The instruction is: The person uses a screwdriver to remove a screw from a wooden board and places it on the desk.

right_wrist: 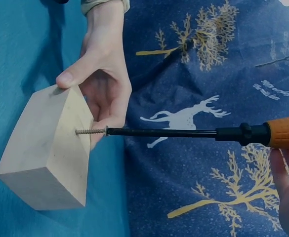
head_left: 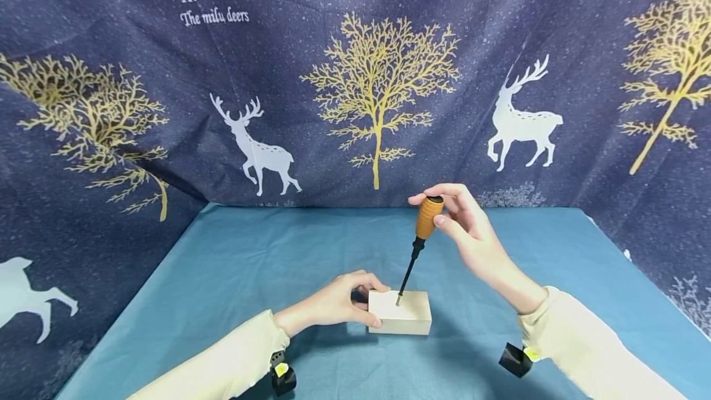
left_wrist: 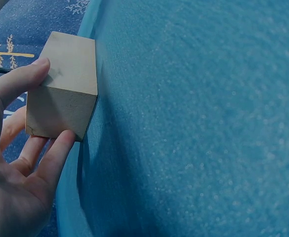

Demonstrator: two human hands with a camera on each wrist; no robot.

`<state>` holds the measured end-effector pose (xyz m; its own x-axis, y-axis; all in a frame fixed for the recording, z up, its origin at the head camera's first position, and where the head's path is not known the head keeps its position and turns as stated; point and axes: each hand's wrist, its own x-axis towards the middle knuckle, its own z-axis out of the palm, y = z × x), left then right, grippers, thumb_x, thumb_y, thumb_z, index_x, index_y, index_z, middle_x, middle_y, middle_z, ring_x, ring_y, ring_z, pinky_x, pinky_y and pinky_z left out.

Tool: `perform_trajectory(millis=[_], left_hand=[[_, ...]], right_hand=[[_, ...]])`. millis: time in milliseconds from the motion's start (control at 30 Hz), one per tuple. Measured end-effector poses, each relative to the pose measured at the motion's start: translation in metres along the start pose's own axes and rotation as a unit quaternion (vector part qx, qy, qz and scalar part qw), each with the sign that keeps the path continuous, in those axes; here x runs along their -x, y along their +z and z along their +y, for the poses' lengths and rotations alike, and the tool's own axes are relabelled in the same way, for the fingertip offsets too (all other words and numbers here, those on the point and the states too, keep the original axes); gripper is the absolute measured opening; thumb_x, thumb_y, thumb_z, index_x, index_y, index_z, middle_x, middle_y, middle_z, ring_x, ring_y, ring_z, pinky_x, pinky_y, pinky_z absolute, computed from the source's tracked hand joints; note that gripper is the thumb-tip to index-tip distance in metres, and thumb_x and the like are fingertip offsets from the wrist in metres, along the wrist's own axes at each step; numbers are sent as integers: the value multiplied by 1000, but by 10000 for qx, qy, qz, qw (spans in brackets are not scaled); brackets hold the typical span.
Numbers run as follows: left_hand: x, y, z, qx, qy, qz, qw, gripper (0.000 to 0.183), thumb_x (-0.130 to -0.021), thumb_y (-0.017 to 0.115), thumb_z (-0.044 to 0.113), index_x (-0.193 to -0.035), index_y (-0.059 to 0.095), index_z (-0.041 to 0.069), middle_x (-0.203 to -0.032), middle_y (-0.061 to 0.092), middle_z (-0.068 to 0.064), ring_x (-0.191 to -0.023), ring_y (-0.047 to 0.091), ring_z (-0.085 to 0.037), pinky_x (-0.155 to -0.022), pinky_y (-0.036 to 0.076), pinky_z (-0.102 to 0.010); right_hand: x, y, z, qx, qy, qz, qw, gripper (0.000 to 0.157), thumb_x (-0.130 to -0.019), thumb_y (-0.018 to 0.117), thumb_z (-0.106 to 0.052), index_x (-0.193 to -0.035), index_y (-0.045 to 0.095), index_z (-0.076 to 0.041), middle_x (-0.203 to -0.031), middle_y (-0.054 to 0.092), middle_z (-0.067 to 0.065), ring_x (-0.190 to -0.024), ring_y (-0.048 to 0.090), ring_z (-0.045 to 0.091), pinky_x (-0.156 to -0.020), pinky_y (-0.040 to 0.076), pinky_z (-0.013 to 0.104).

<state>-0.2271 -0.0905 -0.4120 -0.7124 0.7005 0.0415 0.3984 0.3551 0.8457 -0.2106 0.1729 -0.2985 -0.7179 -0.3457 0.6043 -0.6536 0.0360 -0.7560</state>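
A pale wooden block (head_left: 411,312) lies on the blue cloth. My left hand (head_left: 337,301) grips its left end, thumb on the near side and fingers at the far side and end; the left wrist view shows the same hold on the block (left_wrist: 72,61). Out of the block's top face stands a threaded screw (right_wrist: 91,132), partly sunk in the wood. The black shaft of a screwdriver (right_wrist: 164,133) meets the screw head, leaning slightly right in the head view. My right hand (head_left: 473,236) holds its orange handle (head_left: 428,220) between thumb and fingers.
The blue cloth (head_left: 250,252) covers the table around the block. Behind it hangs a dark blue curtain (head_left: 344,159) printed with deer and trees. Small black devices (head_left: 515,360) sit at both wrists.
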Motion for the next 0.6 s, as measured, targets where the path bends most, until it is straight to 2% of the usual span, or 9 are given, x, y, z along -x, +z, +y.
perform_trajectory(millis=[167, 200, 233, 400, 600], left_hand=[[0, 0, 0, -4, 9, -7, 10000, 45, -78, 85, 20, -119, 67, 23, -119, 62, -1, -99, 58, -7, -86, 56, -22], [0, 0, 0, -21, 16, -3, 10000, 45, -78, 85, 20, -119, 67, 23, -119, 62, -1, -99, 58, -7, -86, 56, -22], [0, 0, 0, -34, 21, 1, 10000, 45, -78, 85, 20, -119, 67, 23, -118, 62, -1, -99, 57, -7, -86, 56, -22], [0, 0, 2, 6, -3, 6, 10000, 45, -78, 85, 18, -119, 67, 21, -118, 62, -1, -97, 58, -7, -85, 57, -22], [1, 0, 3, -8, -46, 24, 10000, 44, -78, 85, 19, -118, 68, 22, -117, 62, -1, -97, 58, -7, -85, 57, -22]], right_hand=[[1, 3, 1, -20, 78, 355, 9993, 38, -95, 59, 4, -129, 50, -12, -130, 52, -2, -103, 56, 7, -78, 52, 17], [1, 3, 1, -30, 82, 405, 9991, 40, -94, 60, 4, -129, 51, -13, -129, 52, -2, -102, 57, 7, -79, 53, 17], [1, 3, 1, -113, 77, 401, 9991, 40, -95, 60, 4, -129, 50, -14, -130, 52, -2, -108, 58, 7, -83, 55, 18], [1, 2, 2, -447, -72, 209, 9988, 34, -100, 49, 4, -130, 42, -8, -129, 60, 3, -121, 60, 13, -98, 53, 23], [0, 4, 3, 109, 176, 457, 9987, 39, -95, 60, 3, -126, 43, -13, -117, 54, -6, -103, 57, 5, -80, 55, 19]])
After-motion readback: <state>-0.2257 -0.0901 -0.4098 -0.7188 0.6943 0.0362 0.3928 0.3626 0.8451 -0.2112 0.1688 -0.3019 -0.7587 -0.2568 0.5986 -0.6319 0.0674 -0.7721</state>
